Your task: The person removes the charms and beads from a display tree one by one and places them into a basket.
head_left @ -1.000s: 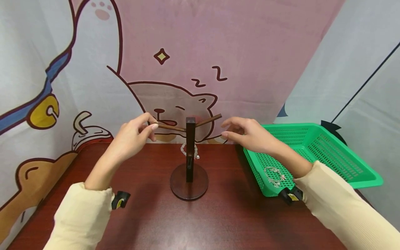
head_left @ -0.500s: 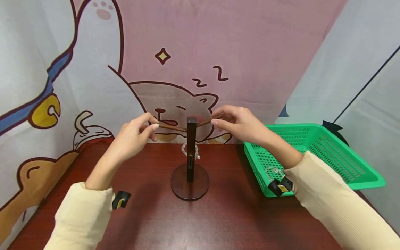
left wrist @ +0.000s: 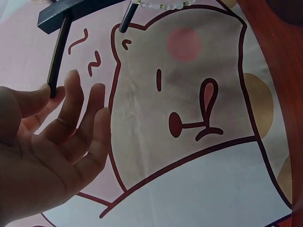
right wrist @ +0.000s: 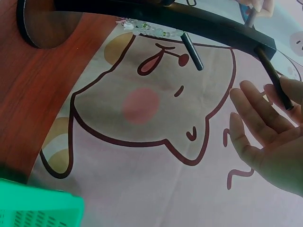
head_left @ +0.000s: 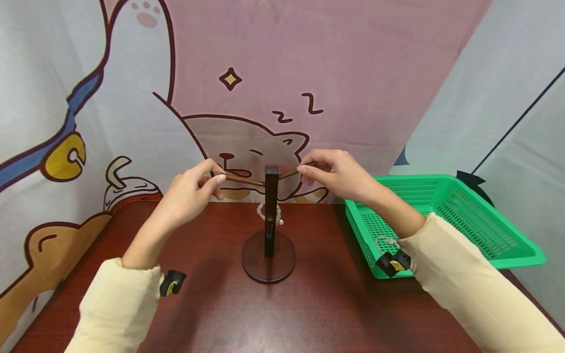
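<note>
A dark wooden jewelry stand [head_left: 270,211] with a round base [head_left: 282,260] stands upright, thin pegs branching from its post. My left hand [head_left: 187,193] pinches the tip of the left upper peg [head_left: 243,179] between thumb and index finger, other fingers loosely spread in the left wrist view. On the opposite side, my right hand [head_left: 340,171] pinches the end of the right upper peg [head_left: 288,173]. A clear beaded bracelet [right wrist: 158,31] hangs on a lower peg [right wrist: 192,52] behind the post, which partly hides it in the head view.
A green plastic basket [head_left: 499,215] stands on the right, with another clear beaded bracelet [head_left: 385,240] inside, partly behind the right wrist camera. The reddish-brown table [head_left: 212,314] ends at a cartoon-printed cloth [head_left: 353,73] behind the stand.
My right hand has moved left from beside the basket's near corner to the right upper peg and now pinches its end. My left hand has kept its grip on the left peg.
</note>
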{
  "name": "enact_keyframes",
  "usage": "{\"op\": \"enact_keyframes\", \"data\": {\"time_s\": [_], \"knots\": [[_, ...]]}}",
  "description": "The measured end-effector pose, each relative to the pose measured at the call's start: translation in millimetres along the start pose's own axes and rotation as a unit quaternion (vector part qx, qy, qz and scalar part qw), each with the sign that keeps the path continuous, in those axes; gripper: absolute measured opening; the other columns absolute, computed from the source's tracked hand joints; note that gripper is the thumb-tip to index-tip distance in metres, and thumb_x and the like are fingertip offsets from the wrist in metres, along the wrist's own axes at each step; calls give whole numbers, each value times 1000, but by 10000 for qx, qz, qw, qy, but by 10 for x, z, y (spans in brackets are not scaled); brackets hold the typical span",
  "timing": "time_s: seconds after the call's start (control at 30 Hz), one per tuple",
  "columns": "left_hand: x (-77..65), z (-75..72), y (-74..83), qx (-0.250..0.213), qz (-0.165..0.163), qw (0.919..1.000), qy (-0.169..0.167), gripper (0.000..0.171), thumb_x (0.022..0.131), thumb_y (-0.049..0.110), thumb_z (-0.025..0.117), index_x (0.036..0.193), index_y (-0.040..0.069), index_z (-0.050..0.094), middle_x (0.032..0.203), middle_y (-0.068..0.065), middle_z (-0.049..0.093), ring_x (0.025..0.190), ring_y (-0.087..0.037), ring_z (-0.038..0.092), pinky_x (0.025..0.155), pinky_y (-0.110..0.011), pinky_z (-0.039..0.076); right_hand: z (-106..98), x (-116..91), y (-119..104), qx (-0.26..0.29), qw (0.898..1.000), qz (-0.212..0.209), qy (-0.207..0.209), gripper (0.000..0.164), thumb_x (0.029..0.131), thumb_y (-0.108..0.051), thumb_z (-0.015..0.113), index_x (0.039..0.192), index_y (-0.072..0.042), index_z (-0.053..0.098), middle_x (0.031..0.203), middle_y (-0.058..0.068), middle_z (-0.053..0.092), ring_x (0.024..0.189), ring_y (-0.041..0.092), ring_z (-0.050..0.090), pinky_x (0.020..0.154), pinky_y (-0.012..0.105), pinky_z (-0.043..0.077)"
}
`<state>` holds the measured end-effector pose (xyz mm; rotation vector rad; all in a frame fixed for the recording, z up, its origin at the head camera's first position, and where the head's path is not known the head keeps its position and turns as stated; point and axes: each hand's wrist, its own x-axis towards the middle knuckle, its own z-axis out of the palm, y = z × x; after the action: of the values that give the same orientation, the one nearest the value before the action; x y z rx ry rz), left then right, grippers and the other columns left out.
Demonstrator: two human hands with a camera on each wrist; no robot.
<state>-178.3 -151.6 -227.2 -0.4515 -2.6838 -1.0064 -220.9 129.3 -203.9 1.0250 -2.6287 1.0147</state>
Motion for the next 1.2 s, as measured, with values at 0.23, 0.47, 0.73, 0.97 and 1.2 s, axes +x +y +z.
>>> {"op": "enact_keyframes", "data": {"time_s": [0.23,0.47,0.73,0.97,1.2], "knots": [[-13,22,6,-122,-58,9999,100,14,97,22,47,99,11,55,73,-1,64,66,-19,52,59,-33,37,12,1,7,-25,10000,-5,66,11,90,-17,59,85,-9,65,70,-1,60,66,14,54,61,32,39],[-32,60,-2,-359,-126,9992,115,15,96,23,48,100,10,53,83,-7,68,80,-23,63,62,-34,41,14,-1,4,-136,9998,13,138,11,90,-17,60,82,-10,63,68,-1,56,60,15,47,59,31,37],[-57,142,-26,-395,-310,9987,88,28,95,30,50,111,7,53,83,-8,68,80,-25,62,63,-35,42,23,-21,21,-57,9997,-33,219,11,89,-16,60,81,-9,63,67,-1,55,58,15,46,57,28,36],[-134,318,-60,-301,-301,9990,-133,23,94,31,52,96,9,60,79,-3,65,72,-17,56,65,-33,39,17,-46,13,-8,9997,-8,263,12,90,-17,60,81,-9,63,68,0,56,59,15,47,57,27,37],[-214,519,17,-196,122,9985,-500,20,92,31,56,82,14,59,66,5,55,57,-12,46,58,-30,38,31,-58,10,-81,9993,2,352,12,89,-15,61,79,-9,63,67,-1,56,58,15,48,56,28,39]]}}
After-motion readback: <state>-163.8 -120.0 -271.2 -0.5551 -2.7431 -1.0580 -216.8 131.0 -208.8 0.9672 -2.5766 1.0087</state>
